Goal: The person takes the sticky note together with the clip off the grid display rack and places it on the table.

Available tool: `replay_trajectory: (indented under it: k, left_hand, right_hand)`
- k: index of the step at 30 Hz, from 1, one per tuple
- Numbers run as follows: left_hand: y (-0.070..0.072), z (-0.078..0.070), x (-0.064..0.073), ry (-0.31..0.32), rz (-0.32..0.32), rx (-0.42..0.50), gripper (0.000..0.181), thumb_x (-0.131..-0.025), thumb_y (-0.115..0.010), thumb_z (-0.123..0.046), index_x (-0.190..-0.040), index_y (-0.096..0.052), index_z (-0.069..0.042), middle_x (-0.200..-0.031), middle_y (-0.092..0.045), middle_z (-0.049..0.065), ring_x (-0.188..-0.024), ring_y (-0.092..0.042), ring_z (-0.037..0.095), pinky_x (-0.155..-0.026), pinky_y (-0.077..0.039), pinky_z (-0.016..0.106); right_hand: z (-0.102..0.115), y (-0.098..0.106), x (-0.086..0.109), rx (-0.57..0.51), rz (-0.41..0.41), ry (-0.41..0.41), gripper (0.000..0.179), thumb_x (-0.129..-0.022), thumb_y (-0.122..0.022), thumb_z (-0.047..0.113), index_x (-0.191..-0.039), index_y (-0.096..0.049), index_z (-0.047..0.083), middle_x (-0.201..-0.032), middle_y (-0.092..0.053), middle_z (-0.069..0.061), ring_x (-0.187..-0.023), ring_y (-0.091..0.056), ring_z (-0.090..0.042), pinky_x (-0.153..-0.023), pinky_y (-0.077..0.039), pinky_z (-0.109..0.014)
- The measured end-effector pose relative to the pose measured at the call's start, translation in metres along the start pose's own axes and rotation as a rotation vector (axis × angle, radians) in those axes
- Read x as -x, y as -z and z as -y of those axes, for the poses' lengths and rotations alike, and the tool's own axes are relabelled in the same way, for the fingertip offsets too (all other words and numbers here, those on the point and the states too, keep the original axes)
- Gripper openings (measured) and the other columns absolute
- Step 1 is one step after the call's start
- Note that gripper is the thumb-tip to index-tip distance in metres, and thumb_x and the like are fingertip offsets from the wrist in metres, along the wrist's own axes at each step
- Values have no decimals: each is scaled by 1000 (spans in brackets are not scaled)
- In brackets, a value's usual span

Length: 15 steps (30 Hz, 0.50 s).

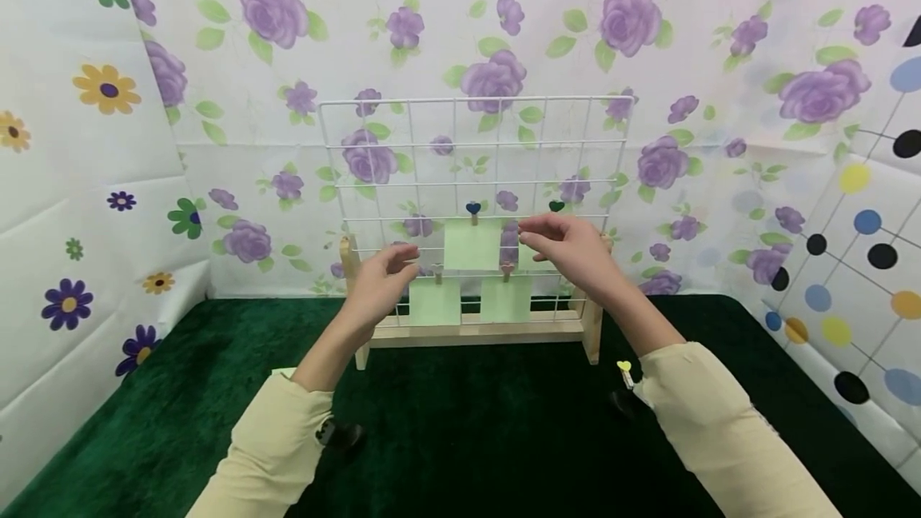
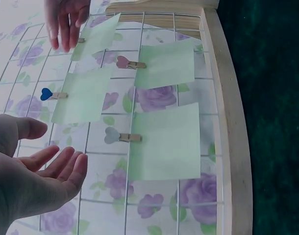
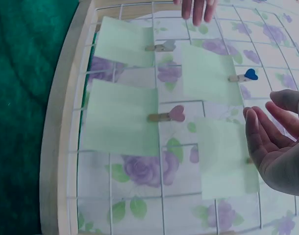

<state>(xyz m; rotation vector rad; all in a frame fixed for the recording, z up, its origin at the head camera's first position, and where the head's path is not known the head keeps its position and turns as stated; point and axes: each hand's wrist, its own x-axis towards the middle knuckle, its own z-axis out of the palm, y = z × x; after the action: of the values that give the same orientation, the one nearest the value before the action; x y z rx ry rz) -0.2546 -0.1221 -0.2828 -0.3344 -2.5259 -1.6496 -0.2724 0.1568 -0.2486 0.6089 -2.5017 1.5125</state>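
A white wire grid [image 1: 496, 142] stands upright in a wooden frame, with several pale green paper notes held on it by heart-topped clothespins. The upper left note [image 1: 460, 245] has a blue-heart clothespin [image 1: 472, 209]; the upper right one hangs under a dark green-heart clothespin [image 1: 556, 205]. Below, a pale grey-heart clothespin [image 2: 121, 137] and a pink-heart clothespin [image 3: 169, 115] hold two more. My right hand [image 1: 576, 250] is beside the upper right note, partly covering it, fingers loosely bent and holding nothing. My left hand [image 1: 377, 282], empty with relaxed fingers, hovers left of the notes.
On the green cloth [image 1: 475, 422], a yellow-heart clothespin [image 1: 624, 370] lies near the right sleeve. A bit of pale green paper [image 1: 283, 372] shows behind the left sleeve. The wooden base [image 1: 475, 335] stands at the back, before a flowered backdrop.
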Motion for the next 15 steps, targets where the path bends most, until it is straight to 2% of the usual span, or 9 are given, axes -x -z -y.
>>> replay_trajectory:
  k: [7, 15]
  left_hand:
    - [-16, -11, -16, 8, -18, 46, 43, -99, -52, -14, -139, -47, 0, -139, -50, 14, -128, -46, 29, -103, -39, 44]
    - [-29, -19, -26, 30, -66, 78, 43, -97, -53, -12, -139, -47, -1, -137, -50, 12, -126, -48, 27, -99, -43, 42]
  right_hand:
    - [8, -9, -12, -23, -28, 6, 32, -96, -61, 19, -122, -63, 0, -119, -65, -12, -107, -62, -32, -87, -51, -46]
    - [23, -20, -26, -4, -27, 30, 34, -97, -60, 17, -126, -62, 0, -124, -63, -14, -108, -63, -26, -86, -52, -36]
